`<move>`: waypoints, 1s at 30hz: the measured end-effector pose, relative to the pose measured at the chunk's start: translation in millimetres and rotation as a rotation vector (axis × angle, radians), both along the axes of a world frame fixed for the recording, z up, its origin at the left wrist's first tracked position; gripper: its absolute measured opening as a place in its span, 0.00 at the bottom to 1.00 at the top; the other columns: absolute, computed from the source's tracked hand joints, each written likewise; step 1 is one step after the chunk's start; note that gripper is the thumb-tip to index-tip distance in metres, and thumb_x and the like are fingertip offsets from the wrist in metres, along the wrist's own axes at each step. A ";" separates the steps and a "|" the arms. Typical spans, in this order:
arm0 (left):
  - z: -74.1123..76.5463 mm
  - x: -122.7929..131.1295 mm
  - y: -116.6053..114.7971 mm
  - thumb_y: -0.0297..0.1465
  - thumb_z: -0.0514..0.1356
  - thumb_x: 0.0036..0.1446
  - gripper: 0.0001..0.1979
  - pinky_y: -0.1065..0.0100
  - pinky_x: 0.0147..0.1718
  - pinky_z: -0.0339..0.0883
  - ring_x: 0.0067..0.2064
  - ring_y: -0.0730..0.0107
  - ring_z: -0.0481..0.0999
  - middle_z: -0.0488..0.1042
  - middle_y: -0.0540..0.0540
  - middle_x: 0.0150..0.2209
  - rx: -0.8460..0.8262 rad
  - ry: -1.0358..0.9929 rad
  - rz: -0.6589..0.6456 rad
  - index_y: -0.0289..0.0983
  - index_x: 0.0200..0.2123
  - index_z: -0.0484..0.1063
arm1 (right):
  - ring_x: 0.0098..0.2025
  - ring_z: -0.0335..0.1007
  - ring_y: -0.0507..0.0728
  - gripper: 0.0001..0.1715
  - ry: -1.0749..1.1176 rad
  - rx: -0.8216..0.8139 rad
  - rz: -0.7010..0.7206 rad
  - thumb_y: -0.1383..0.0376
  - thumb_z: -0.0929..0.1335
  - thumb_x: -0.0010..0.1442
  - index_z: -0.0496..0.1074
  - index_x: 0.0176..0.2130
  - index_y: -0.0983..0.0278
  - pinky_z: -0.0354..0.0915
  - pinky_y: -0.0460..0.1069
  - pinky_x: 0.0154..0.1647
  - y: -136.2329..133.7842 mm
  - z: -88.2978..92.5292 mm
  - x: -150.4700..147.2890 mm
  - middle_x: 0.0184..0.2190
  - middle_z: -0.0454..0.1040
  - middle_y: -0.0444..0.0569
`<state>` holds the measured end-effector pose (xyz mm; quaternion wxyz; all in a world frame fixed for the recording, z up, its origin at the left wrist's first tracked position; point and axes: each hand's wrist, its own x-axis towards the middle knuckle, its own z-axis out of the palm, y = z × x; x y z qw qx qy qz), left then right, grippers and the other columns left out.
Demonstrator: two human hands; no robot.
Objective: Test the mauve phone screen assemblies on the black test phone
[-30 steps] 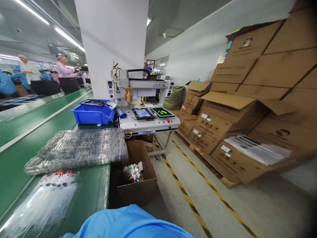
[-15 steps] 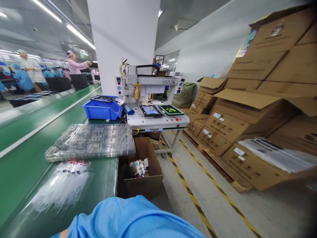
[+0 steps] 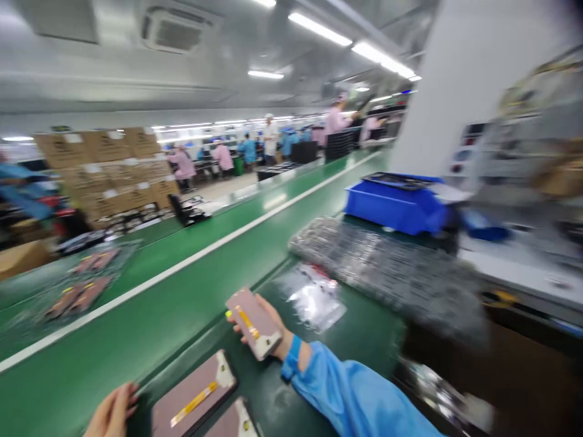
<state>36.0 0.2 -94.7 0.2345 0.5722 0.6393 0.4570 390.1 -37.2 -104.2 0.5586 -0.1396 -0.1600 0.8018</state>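
Note:
My right hand (image 3: 276, 315) is wrapped round a pinkish-brown flat panel (image 3: 251, 321), with a yellow tape strip on its face and a whitish end. It is raised above the green surface, tilted, some fingers showing at its left side. At the lower left edge is my left hand (image 3: 112, 411), partly out of view, with loosely bent fingers and nothing visible in them. Just right of it lies a similar larger-looking panel (image 3: 186, 394). Another such panel (image 3: 230, 423) is cut off by the bottom edge.
Clear plastic bags (image 3: 314, 294) lie beyond my right hand, before a stack of clear plastic trays (image 3: 382, 267). A blue bin (image 3: 396, 209) stands behind. More panels (image 3: 79, 297) lie across the green conveyor (image 3: 182, 291). At lower right sits an open carton (image 3: 523, 370).
The view has swung left, from the cartons and dispensing machine toward the conveyor. Both hands and the panels have come into view, with one panel in my right hand.

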 end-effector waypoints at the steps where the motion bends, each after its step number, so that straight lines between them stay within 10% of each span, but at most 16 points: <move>1: 3.5 -6.0 -4.7 0.64 0.60 0.37 0.34 0.55 0.34 0.77 0.37 0.49 0.80 0.80 0.44 0.31 -0.067 -0.082 -0.023 0.39 0.30 0.77 | 0.34 0.75 0.59 0.41 0.024 0.001 0.001 0.42 0.52 0.69 0.66 0.54 0.74 0.73 0.51 0.26 -3.3 -4.9 -0.1 0.42 0.76 0.61; 30: -0.2 1.3 -28.0 0.63 0.57 0.43 0.35 0.59 0.34 0.73 0.35 0.53 0.78 0.80 0.40 0.33 -0.052 -0.165 -0.048 0.36 0.33 0.76 | 0.41 0.75 0.60 0.31 0.040 -0.043 0.008 0.53 0.55 0.73 0.70 0.54 0.75 0.75 0.52 0.33 -25.5 -14.7 1.7 0.51 0.73 0.63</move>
